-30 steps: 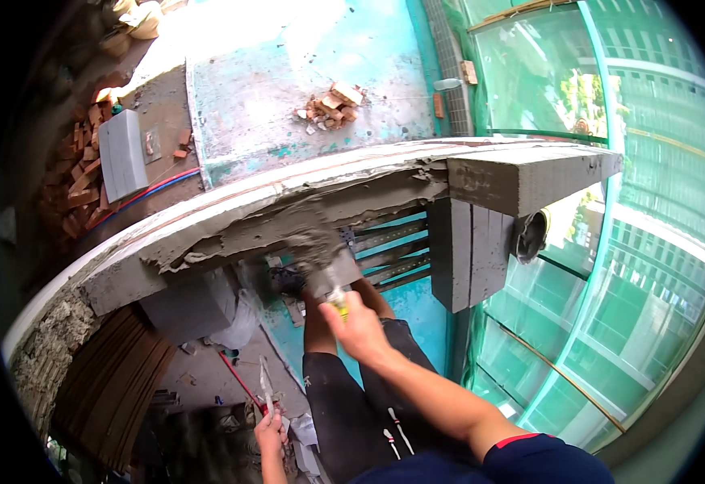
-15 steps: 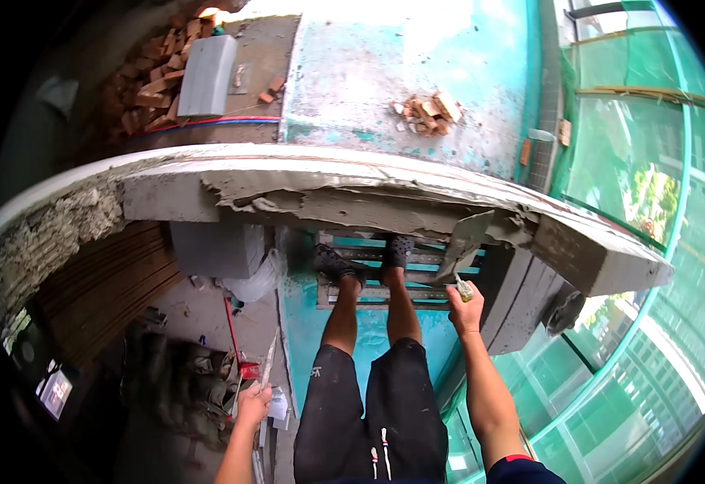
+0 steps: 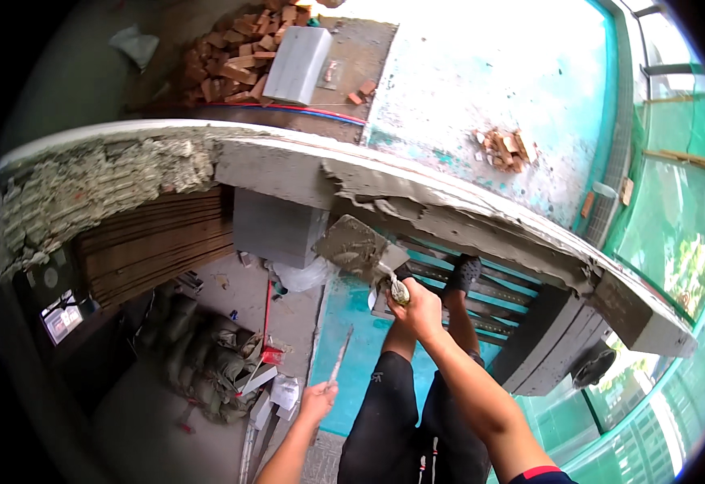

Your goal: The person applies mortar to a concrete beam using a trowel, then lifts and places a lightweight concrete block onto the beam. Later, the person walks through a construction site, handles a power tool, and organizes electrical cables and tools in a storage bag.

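Note:
My right hand (image 3: 417,310) grips the handle of a mortar-smeared trowel (image 3: 351,246), its flat blade just below the underside of the concrete beam (image 3: 267,173). Rough grey mortar (image 3: 380,198) coats part of the beam's face. My left hand (image 3: 318,399) is lower, left of my legs, closed round a long, pale, thin tool (image 3: 341,354) that points up; I cannot tell exactly what it is. Under my feet is a slatted metal platform (image 3: 489,319), partly hidden by the beam and my right arm.
Beyond the beam lie a brick pile (image 3: 239,56), a grey block (image 3: 294,68) and broken bricks (image 3: 507,149). Below left are wooden boards (image 3: 146,242), another grey block (image 3: 276,226) and sacks (image 3: 203,363). A grey column (image 3: 542,347) and green netting (image 3: 675,218) are at right.
My view has swung toward the left along the beam. The trowel in my right hand moved right, then back left to the beam's left part. Both hands still hold their tools.

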A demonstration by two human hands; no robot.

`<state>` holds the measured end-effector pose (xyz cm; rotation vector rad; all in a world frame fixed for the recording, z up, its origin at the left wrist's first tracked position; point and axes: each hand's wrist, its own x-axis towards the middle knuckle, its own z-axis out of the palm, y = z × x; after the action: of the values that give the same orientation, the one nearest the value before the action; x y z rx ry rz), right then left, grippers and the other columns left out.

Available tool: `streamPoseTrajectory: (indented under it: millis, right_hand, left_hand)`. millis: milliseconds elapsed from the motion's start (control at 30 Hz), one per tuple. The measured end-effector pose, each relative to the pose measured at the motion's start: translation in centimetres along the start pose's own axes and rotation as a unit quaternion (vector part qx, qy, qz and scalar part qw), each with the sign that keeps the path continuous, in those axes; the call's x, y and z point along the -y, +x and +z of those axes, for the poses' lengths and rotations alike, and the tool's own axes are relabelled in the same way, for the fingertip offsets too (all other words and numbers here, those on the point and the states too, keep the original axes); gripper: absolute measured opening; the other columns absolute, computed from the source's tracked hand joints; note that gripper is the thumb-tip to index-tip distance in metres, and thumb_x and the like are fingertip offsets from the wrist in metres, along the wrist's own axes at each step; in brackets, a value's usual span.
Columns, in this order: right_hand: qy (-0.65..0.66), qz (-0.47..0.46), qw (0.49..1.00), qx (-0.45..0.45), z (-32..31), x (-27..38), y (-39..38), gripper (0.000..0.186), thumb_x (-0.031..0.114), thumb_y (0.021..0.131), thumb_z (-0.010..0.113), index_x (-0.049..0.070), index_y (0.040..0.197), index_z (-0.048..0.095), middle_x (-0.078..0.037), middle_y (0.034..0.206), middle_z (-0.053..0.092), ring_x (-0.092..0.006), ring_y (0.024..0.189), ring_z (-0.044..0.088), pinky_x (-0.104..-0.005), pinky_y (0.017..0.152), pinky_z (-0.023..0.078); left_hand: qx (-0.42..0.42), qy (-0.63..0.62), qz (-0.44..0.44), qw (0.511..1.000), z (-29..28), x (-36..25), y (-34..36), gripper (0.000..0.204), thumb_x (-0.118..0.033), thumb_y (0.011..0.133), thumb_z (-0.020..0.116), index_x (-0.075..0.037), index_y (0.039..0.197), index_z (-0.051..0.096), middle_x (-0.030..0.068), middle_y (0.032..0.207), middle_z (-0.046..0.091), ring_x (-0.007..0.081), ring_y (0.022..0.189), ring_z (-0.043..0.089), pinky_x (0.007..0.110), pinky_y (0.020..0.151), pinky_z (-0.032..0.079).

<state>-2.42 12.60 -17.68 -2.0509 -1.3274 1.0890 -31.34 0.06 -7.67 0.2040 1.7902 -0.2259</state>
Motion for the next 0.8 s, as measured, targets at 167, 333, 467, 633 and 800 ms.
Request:
streamPoseTrajectory:
  millis: [167, 333, 467, 633, 800]
  right_hand:
    - [-0.032, -0.103, 0.994, -0.030, 3.8, 3.0, 4.1, 0.029, 0.020, 0.077, 0.068, 0.004, 0.090, 0.048, -0.015, 0.074, 0.058, -0.0359, 0.064, 0.060, -0.0440, 0.053, 0.049]
    - [-0.074, -0.012, 0.996, 0.042, 7.5, 2.9, 4.9, 0.033, 0.020, 0.077, 0.065, 0.002, 0.093, 0.042, -0.022, 0.071, 0.061, -0.0400, 0.062, 0.062, -0.0485, 0.052, 0.051]
    - [-0.039, 0.001, 0.985, 0.171, 6.5, 4.5, 3.0, 0.033, 0.020, 0.077, 0.065, 0.003, 0.093, 0.041, -0.023, 0.074, 0.062, -0.0431, 0.069, 0.062, -0.0516, 0.061, 0.050]
    - [0.256, 0.167, 0.944, 0.121, 1.2, 7.0, -3.7, 0.022, 0.018, 0.082, 0.062, 0.003, 0.090, 0.047, -0.014, 0.066, 0.058, -0.0302, 0.057, 0.060, -0.0405, 0.054, 0.049]
    - [0.594, 0.348, 0.724, 0.046, 2.0, 11.0, -3.8, 0.014, 0.011, 0.083, 0.059, 0.003, 0.081, 0.049, -0.004, 0.060, 0.049, -0.0138, 0.045, 0.050, -0.0298, 0.043, 0.045]
  left_hand:
    - [0.010, -0.026, -0.008, 1.000, 0.2, 2.4, 0.6, 0.015, -0.018, 0.087, 0.064, -0.006, 0.095, 0.069, -0.0047, 0.061, 0.051, 0.0051, 0.050, 0.042, 0.023, 0.044, 0.031]
    - [-0.001, -0.083, -0.037, 0.996, 0.3, 2.9, 0.1, 0.014, -0.016, 0.087, 0.064, -0.004, 0.093, 0.068, -0.0037, 0.059, 0.048, 0.0064, 0.046, 0.040, 0.025, 0.040, 0.028]
    - [0.013, -0.122, -0.042, 0.992, -0.5, 4.6, 0.4, 0.016, -0.015, 0.087, 0.063, -0.002, 0.093, 0.067, -0.0022, 0.058, 0.048, 0.0074, 0.043, 0.039, 0.025, 0.038, 0.027]
    - [-0.009, -0.086, -0.044, 0.995, -0.7, 4.7, 0.0, 0.015, -0.016, 0.087, 0.062, -0.002, 0.090, 0.066, 0.0001, 0.057, 0.048, 0.0087, 0.041, 0.039, 0.026, 0.037, 0.028]
    - [0.001, -0.050, -0.025, 0.998, -0.3, 4.1, 0.0, 0.021, -0.018, 0.087, 0.062, -0.004, 0.072, 0.059, -0.0005, 0.054, 0.045, 0.0085, 0.040, 0.038, 0.026, 0.037, 0.028]
